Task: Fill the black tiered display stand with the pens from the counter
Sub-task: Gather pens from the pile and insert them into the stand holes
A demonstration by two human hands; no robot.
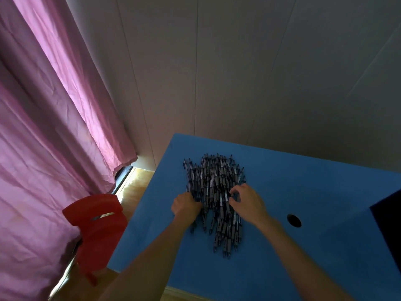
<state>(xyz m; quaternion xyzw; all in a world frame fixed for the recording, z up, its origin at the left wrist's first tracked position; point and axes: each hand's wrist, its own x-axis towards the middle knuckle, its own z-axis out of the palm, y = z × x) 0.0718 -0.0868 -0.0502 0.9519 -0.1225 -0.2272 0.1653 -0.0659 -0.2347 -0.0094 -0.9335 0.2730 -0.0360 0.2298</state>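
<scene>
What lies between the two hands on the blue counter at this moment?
In the head view, the near part of the pile of pens fills the stretch between the left hand and right hand; both hands touch it.

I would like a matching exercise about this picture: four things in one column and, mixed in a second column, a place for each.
Things:
1. pile of pens
2. red chair
3. pink curtain
4. round hole

Places:
A. on the floor, left of the blue counter
B. in the counter top, right of the right hand
C. hanging at the far left
D. on the counter, between both hands

The left hand grips pens at the pile's left edge.

Pairs: 1-D, 2-A, 3-C, 4-B
</scene>
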